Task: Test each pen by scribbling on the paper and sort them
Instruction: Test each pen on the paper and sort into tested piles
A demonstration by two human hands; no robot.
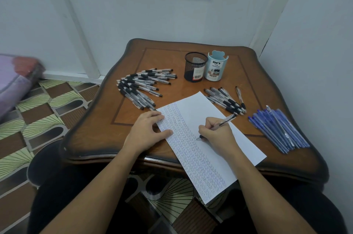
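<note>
A white sheet of paper [208, 111] lies slanted across the wooden table [99, 132], its left half filled with columns of scribbles. My right hand [217, 134] grips a clear black-grip pen [225, 121] with the tip touching the paper beside the scribbles. My left hand [147, 130] lies flat on the paper's left edge, holding nothing. A large pile of black-grip pens [145, 85] sits at the upper left. A smaller bunch of the same pens [225, 100] lies right of the paper. Several blue pens [278, 130] lie at the table's right edge.
A black mesh pen cup [195, 67] and a pale blue desk organizer [215, 66] stand side by side at the back of the table. White walls close in behind and to the right. The paper's near end overhangs the table's front edge. A patterned floor lies to the left.
</note>
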